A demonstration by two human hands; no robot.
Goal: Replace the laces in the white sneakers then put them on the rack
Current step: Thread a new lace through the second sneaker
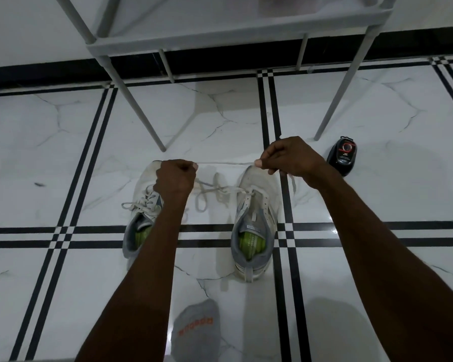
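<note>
Head view, looking down at a white marble-pattern floor [63, 142] with black double lines.

Two white sneakers stand side by side, toes pointing away toward the rack. Left sneaker [141, 205] is laced, a bow loop spilling off its left side; the left forearm crosses over its heel and hides part of it. Right sneaker [254, 220] has open eyelets, green insole showing.

Left hand [174, 178] is curled into a fist above the left sneaker's toe, pinching one end of a white lace [225, 163]. Right hand [290, 159] is curled too, thumb and finger pinching the other end above the right sneaker's toe. The lace runs taut and level between the two hands.

A second loose lace [209, 192] lies tangled on the floor between the sneakers, reaching the right sneaker's top eyelets.

Grey metal rack [233, 30] stands just beyond, its legs coming down near the sneakers' toes. A small black case [341, 159] sits by the right front leg, near the right wrist. A grey sock [196, 333] shows at bottom centre.
</note>
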